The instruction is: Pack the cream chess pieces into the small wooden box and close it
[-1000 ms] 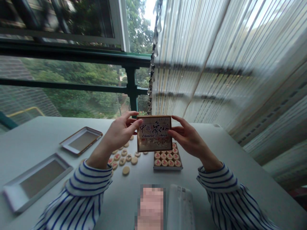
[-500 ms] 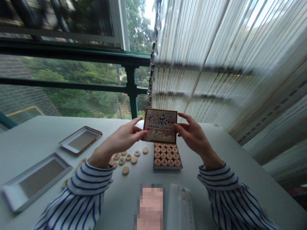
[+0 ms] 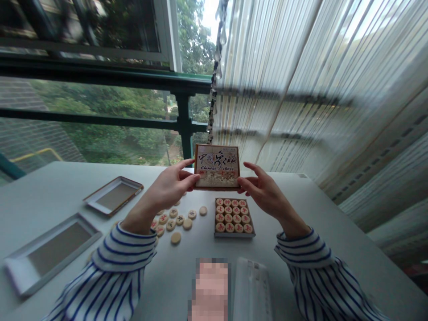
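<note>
The left sleeve (image 3: 115,258) partly hides some loose chess pieces (image 3: 170,225)

- Smooth white counter (image 3: 324,209) in front of dark green metal railing (image 3: 133,80)
- Outside, left: grey brick wall (image 3: 43,142), leafy green trees (image 3: 117,142)
- Right: sheer white striped curtain (image 3: 267,80), daylight through it
</note>
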`<action>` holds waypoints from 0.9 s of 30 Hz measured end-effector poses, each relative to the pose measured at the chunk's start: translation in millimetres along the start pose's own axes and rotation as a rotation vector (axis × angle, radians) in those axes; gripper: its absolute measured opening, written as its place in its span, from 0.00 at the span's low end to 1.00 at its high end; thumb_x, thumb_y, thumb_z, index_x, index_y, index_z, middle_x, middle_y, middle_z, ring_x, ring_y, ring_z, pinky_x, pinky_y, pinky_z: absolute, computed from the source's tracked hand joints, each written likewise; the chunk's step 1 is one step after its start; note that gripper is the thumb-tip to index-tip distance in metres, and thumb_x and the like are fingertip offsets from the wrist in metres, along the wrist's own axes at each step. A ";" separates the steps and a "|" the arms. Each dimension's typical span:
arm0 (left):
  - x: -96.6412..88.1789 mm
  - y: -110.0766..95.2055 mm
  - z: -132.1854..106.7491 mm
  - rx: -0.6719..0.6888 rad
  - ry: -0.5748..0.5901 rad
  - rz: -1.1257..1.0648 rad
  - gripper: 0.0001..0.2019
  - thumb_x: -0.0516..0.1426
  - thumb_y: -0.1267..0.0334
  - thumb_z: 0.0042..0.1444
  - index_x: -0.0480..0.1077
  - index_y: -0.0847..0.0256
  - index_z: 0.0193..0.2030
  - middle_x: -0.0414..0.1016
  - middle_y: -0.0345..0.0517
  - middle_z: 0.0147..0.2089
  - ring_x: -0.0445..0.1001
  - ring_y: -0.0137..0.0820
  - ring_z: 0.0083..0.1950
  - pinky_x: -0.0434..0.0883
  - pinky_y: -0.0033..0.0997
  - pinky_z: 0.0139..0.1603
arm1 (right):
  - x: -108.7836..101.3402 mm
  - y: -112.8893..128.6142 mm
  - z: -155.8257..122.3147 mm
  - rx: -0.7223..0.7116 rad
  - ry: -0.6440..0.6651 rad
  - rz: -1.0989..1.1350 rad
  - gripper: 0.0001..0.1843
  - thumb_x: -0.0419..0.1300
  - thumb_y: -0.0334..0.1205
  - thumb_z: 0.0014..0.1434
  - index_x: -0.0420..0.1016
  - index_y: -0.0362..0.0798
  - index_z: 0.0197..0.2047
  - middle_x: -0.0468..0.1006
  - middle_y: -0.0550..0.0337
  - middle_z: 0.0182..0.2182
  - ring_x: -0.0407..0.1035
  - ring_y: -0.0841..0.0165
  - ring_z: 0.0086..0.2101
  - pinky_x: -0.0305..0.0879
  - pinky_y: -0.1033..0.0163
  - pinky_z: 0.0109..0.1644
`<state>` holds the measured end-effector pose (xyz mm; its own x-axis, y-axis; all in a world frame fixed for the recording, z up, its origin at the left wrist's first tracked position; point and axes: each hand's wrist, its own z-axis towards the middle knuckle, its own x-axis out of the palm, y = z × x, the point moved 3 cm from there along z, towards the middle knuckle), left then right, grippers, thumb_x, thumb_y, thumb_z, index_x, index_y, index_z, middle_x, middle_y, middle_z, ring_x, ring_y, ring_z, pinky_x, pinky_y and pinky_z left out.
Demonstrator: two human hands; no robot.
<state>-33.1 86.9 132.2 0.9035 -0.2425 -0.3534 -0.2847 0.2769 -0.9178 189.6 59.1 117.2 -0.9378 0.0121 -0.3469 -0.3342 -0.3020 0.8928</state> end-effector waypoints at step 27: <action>5.0 1.7 1.2 0.039 0.048 0.289 0.27 0.55 0.51 0.50 0.60 0.62 0.55 0.76 0.45 0.28 0.72 0.29 0.24 0.65 0.25 0.22 | 7.5 -8.5 -1.3 0.138 0.164 0.035 0.33 0.54 0.46 0.56 0.49 0.42 0.61 0.76 0.57 0.25 0.68 0.72 0.22 0.67 0.65 0.24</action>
<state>-28.7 87.3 129.1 0.7706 -0.1917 -0.6078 -0.5143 0.3763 -0.7707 185.5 60.5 106.7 -0.9251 -0.1550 -0.3468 -0.3217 -0.1656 0.9322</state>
